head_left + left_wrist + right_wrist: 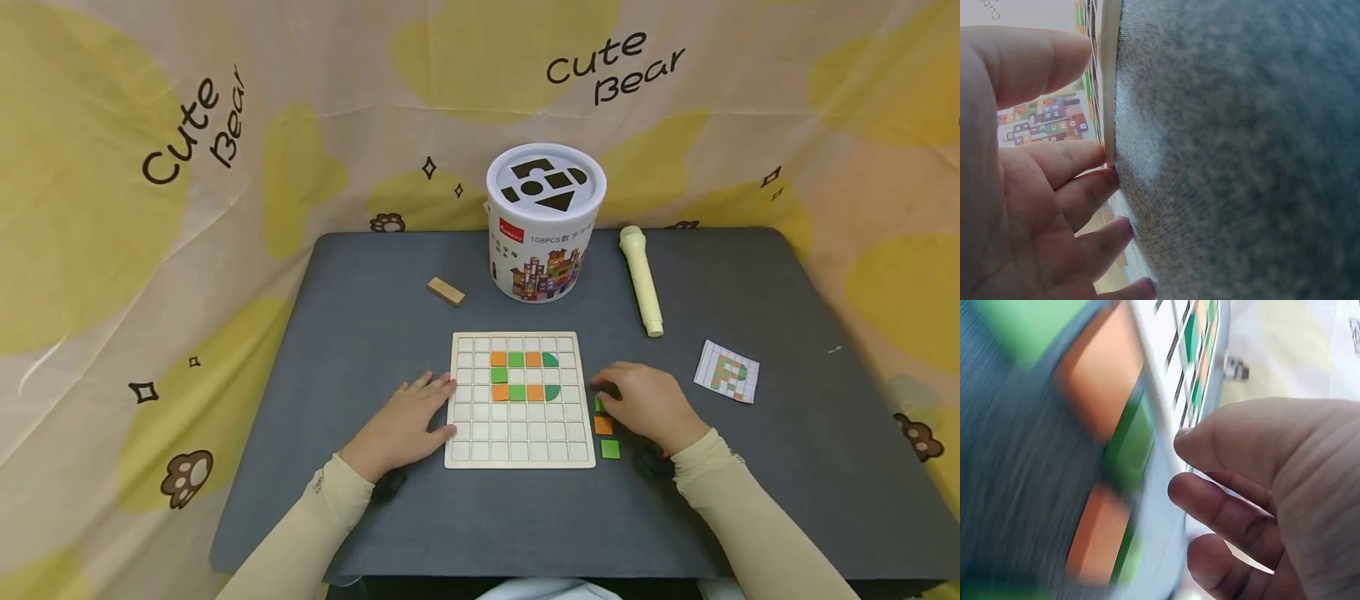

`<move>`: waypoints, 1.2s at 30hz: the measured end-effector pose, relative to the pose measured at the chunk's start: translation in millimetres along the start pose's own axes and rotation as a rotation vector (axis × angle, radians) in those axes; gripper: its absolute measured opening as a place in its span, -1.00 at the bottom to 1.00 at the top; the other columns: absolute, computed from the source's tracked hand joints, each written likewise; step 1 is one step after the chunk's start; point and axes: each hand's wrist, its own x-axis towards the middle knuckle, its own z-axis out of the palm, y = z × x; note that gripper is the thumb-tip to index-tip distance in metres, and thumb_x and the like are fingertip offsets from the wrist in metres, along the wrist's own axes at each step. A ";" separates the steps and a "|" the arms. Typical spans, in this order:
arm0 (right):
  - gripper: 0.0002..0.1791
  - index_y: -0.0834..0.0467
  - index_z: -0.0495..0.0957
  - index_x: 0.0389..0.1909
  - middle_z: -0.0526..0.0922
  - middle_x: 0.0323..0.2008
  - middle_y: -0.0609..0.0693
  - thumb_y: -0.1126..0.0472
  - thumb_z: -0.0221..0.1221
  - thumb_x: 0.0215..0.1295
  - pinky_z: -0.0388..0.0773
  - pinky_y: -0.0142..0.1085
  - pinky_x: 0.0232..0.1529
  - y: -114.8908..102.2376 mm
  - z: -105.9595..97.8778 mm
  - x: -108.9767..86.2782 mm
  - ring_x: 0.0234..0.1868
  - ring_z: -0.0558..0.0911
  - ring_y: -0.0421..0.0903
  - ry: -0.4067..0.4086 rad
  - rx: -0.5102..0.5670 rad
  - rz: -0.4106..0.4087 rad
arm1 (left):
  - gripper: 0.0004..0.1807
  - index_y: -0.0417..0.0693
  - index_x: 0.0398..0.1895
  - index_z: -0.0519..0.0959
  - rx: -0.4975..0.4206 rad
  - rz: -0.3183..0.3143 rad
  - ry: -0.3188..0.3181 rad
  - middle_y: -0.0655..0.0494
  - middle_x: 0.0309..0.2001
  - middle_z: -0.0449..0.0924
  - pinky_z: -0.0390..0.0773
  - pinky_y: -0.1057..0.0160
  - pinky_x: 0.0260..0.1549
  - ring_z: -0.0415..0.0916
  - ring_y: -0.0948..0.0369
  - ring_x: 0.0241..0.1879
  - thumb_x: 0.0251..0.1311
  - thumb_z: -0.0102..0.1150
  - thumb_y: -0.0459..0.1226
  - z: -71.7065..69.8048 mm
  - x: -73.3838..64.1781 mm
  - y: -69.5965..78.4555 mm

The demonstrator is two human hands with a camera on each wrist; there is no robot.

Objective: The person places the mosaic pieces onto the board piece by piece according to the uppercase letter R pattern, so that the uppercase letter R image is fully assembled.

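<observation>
A pale wooden grid board lies on the dark table, with orange and green square tiles and rounded dark green ones forming a C-like pattern. My left hand lies spread at the board's left side. In the left wrist view its fingertips touch the edge. Just off the right side, my right hand hovers over loose tiles, fingers bent and nothing seen between them. Beside it lie an orange tile and a green tile; the right wrist view shows more tiles, blurred, partly stacked.
A white lidded bucket with shape cut-outs stands behind the board. Left of it is a small wooden block. To the right lie a pale yellow stick and a card printed with a coloured grid pattern. A patterned cloth hangs behind.
</observation>
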 end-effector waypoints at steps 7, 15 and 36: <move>-0.67 0.16 0.78 0.07 0.76 0.05 0.12 0.24 0.45 0.29 0.69 0.12 -0.09 30.7 -12.0 -17.2 -0.01 0.74 0.13 0.036 -0.008 0.084 | -0.13 -0.12 0.67 0.27 0.005 0.005 0.002 -0.02 0.65 0.17 0.08 -0.32 0.51 -0.01 -0.13 0.65 0.44 0.28 0.08 0.8 0.1 -0.2; -0.63 0.17 0.77 0.10 0.78 0.05 0.15 0.28 0.47 0.27 0.68 0.15 -0.02 35.0 -10.7 -14.6 0.03 0.74 0.17 0.038 -0.023 0.058 | -0.13 -0.12 0.67 0.28 0.014 0.005 0.004 -0.01 0.65 0.17 0.09 -0.32 0.51 -0.01 -0.13 0.65 0.45 0.27 0.09 -0.2 -1.8 -1.6; -0.68 0.10 0.77 0.01 0.79 -0.21 -0.08 0.23 0.50 0.23 0.66 -0.16 -0.30 -21.2 1.8 44.5 -0.35 0.60 -0.17 -0.004 -0.006 -0.142 | -0.14 -0.08 0.67 0.28 0.005 0.006 0.002 0.02 0.65 0.17 0.08 -0.28 0.53 -0.01 -0.09 0.66 0.45 0.27 0.10 -2.7 -3.4 0.0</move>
